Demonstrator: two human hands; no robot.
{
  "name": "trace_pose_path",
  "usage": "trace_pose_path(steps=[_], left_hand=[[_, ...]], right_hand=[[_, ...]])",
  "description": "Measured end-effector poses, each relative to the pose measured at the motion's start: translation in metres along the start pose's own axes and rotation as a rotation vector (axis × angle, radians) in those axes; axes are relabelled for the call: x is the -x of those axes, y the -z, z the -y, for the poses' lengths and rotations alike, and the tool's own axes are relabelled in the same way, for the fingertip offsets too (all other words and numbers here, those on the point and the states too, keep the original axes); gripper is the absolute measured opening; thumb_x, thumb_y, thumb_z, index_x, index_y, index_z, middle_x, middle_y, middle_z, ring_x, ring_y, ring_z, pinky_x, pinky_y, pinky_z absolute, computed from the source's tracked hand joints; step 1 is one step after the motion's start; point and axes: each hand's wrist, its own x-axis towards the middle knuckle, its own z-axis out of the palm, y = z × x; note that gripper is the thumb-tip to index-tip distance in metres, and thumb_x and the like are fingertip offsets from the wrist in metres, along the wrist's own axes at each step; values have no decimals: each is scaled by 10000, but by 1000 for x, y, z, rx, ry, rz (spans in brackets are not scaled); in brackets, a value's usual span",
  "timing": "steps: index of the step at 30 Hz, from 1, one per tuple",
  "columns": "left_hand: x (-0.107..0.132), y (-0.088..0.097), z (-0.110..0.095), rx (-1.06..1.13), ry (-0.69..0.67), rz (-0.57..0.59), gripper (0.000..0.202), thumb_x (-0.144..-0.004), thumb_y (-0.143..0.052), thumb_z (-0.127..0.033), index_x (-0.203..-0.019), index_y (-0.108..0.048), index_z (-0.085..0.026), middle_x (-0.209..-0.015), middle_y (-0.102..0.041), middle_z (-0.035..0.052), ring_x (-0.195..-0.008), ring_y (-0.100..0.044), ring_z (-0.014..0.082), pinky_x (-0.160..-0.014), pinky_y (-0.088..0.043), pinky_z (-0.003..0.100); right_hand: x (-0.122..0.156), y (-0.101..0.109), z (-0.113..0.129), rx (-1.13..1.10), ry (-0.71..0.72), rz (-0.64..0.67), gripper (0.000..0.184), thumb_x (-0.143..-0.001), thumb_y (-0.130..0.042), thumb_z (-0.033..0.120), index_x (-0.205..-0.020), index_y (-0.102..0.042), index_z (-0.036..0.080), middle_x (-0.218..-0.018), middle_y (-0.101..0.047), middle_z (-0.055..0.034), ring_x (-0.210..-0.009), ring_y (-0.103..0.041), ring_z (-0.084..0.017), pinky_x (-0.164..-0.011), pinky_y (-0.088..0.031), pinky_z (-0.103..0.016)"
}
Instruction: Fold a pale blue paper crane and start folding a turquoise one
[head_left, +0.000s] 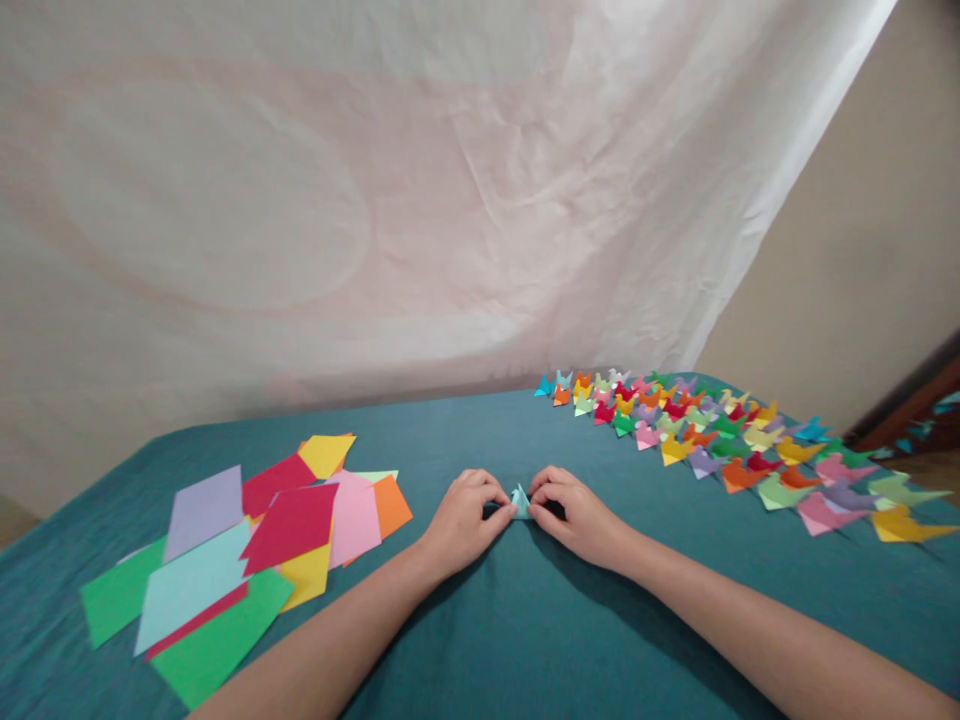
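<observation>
No readable lettering, labels, brands, numbers or signs anywhere in view

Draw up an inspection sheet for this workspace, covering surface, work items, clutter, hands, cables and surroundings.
Surface: dark teal cloth, mostly smooth.
Work items: small light-blue folded paper between the hands; many coloured bird-like paper figures grouped on the right.
Clutter: loose coloured sheets overlapping in an untidy spread on the left.
Hands: left hand and right hand bare, pinching opposite sides of the folded paper.
Cables: nothing seen.
Surroundings: pale patterned fabric hanging behind; plain wall at right; brown object at the right edge, unclear.
</observation>
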Motion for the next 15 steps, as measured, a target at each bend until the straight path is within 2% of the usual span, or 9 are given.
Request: trace_pose_path(steps=[15], left_hand=[[-1, -5, 1, -32, 47, -35, 104, -803, -595, -271, -766, -605, -175, -832, -590, 25, -846, -523, 181, -771, -400, 316]], right_hand=[[0, -6, -5, -15, -41, -45, 74, -779, -592, 137, -730, -558, 180, -885, -551, -39, -853, -530, -170, -779, -435, -333]])
